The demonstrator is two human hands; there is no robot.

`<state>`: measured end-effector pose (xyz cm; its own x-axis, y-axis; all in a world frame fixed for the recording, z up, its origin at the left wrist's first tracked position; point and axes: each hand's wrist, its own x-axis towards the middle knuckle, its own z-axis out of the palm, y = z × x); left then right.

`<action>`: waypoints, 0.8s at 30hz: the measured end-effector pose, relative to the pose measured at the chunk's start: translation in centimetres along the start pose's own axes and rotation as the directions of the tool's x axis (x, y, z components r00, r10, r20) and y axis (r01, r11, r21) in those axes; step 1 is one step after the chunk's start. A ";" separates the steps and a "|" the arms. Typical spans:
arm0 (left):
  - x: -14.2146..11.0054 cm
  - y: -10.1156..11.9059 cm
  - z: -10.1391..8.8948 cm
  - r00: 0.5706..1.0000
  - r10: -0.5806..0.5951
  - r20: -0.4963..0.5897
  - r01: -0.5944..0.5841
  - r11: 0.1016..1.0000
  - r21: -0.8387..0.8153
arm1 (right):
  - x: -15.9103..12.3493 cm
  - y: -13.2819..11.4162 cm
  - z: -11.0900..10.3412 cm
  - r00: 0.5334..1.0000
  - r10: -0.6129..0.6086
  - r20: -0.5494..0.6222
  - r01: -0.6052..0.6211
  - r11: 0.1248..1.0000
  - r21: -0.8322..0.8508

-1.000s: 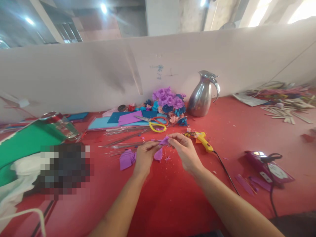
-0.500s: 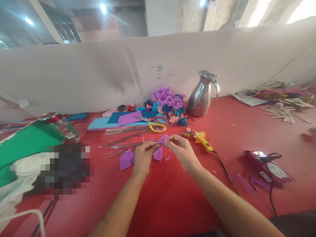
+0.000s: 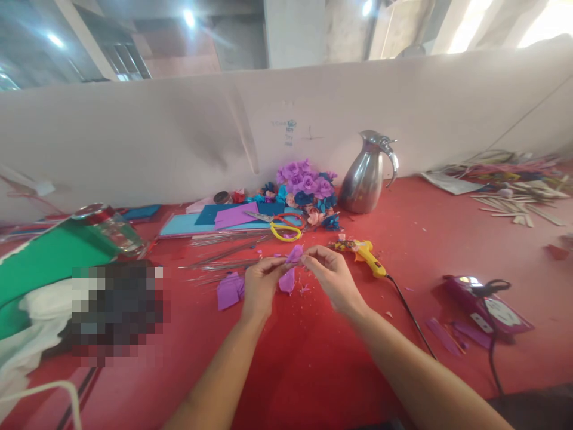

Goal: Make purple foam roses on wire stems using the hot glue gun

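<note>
Between my two hands is a small purple paper petal (image 3: 295,254), lifted above the table. My left hand (image 3: 262,283) pinches it from the left, and the fingers of my right hand (image 3: 329,272) close on its right edge. Below it another purple paper piece (image 3: 287,280) lies on the red table. Left of my left hand rests a stack of cut purple paper (image 3: 229,291). Scissors (image 3: 282,227) with yellow and red handles lie just beyond my hands. A yellow glue gun (image 3: 369,258) is on the right, its cord running toward me.
Finished paper flowers (image 3: 307,182) are heaped by the wall, beside a steel jug (image 3: 364,173). Thin wires (image 3: 224,263) and coloured sheets (image 3: 183,224) lie left of centre. A purple power strip (image 3: 487,304), wooden sticks (image 3: 519,206) and a glass jar (image 3: 114,230) stand farther out.
The petal between my fingers has turned slightly and looks rounder. My right fingers have shifted a little along its edge; both hands stay in nearly the same place.
</note>
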<state>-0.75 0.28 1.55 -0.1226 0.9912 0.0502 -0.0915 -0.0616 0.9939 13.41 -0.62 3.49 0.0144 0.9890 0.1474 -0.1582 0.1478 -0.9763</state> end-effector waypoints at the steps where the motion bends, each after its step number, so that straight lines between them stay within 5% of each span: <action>1: 0.0 0.0 0.0 1.000 -0.003 -0.004 0.003 1.000 -0.008 | 0.0 -0.1 0.0 1.000 -0.011 -0.012 0.011 1.000 0.016; 16: -0.3 -0.4 0.3 0.999 0.034 -0.018 -0.033 0.998 0.051 | -0.1 0.0 0.1 1.000 -0.001 -0.030 0.002 1.000 0.021; 24: -0.4 -0.3 0.7 0.999 -0.035 -0.027 0.032 0.995 -0.097 | 0.0 -0.3 0.2 0.993 -0.023 -0.115 0.034 0.995 0.093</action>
<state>-0.02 0.01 1.33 -0.1462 0.9892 0.0126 -0.1911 -0.0407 0.9807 13.31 -0.67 3.82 0.1315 0.9798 0.1507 -0.2484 0.1798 -0.9518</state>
